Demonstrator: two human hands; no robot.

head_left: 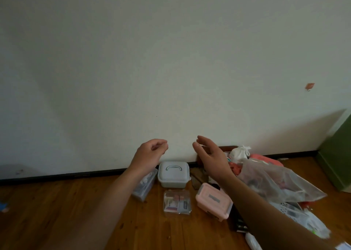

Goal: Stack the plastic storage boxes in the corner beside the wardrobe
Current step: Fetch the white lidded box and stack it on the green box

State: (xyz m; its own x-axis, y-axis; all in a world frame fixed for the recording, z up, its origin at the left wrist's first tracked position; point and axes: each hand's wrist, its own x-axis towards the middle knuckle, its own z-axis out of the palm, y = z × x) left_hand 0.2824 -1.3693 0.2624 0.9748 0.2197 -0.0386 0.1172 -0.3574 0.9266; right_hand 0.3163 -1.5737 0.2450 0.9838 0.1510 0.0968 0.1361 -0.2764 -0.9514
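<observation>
A pale blue box with a lid handle sits on the wooden floor against the wall. In front of it lies a small clear box with items inside. To its right stands a pink box with clip latches. A clear box lies partly hidden under my left forearm. My left hand hovers above the boxes, fingers loosely curled, holding nothing. My right hand is raised beside it, fingers apart and empty.
A translucent plastic bag with clutter, a white pouch and a white basket lie at the right. A green wardrobe stands at the far right. A white wall with dark skirting runs behind. Bare floor stretches left.
</observation>
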